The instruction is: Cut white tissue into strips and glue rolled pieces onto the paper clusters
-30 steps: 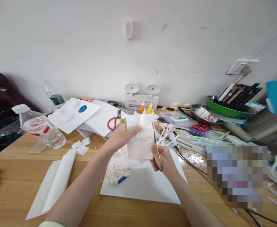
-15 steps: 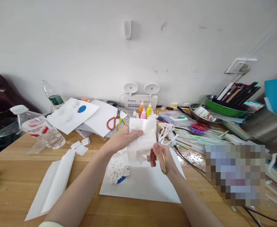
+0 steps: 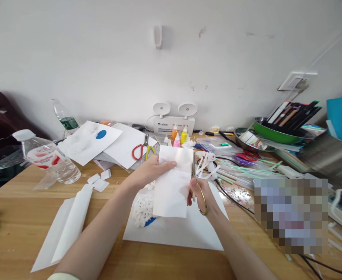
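Note:
My left hand (image 3: 149, 171) pinches the top left of a white paper piece (image 3: 172, 182), which hangs upright above the table. My right hand (image 3: 201, 194) is closed on gold-handled scissors (image 3: 198, 190), their blades pointing up along the paper's right edge. Below both hands lies a white sheet (image 3: 177, 227) carrying a clump of white paper bits over a blue shape (image 3: 143, 208). Curled white paper strips (image 3: 206, 165) lie just behind the scissors.
On the wooden table (image 3: 19, 237) are a rolled white paper (image 3: 72, 221), a tilted water bottle (image 3: 47, 157), red-handled scissors (image 3: 137, 149), small paint bottles (image 3: 179, 137), a white lamp unit (image 3: 173, 116) and a green bowl of pens (image 3: 278, 130). Cables run at right.
The paper piece has unfolded and now hangs longer, down over the clump. My right hand and the scissors stay at its right edge, shifted slightly.

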Action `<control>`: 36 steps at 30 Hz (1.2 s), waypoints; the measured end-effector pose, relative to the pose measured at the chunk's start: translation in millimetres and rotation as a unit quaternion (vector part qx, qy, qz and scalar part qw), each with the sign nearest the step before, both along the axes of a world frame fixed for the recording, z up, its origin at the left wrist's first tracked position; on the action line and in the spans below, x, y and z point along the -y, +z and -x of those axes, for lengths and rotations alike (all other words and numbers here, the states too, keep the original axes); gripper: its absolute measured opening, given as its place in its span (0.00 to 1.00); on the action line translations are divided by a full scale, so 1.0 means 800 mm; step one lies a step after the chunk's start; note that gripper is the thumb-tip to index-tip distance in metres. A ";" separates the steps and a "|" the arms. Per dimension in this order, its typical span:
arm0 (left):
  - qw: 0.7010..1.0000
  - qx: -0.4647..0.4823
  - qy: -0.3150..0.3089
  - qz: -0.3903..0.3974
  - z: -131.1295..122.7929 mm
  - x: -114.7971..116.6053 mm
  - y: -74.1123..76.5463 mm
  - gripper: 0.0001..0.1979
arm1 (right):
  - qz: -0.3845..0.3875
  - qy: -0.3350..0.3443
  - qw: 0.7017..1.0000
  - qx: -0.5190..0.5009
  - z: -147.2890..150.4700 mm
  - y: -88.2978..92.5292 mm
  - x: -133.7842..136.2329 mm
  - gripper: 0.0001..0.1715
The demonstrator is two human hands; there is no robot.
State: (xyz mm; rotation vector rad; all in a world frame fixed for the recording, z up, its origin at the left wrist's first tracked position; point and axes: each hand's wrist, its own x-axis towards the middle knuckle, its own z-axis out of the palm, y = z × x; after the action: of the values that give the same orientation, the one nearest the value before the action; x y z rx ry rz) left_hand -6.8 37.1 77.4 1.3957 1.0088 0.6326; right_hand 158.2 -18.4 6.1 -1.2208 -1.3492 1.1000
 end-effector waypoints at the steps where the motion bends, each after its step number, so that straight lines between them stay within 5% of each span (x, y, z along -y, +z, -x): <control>1: 1.000 -0.001 0.001 0.001 0.000 0.000 0.000 0.22 | 0.001 -0.003 1.000 -0.001 0.000 0.000 0.000 0.36; 36: 0.996 -0.009 -0.087 -0.022 -0.007 0.002 0.002 0.18 | 0.059 -0.070 0.995 -0.040 0.003 -0.009 -0.001 0.35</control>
State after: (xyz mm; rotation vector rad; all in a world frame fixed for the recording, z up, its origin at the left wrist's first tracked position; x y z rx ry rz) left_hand -1.5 35.2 79.4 1.5125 0.8792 0.5166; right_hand 155.7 -17.2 -0.7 -1.3213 -1.1343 1.1297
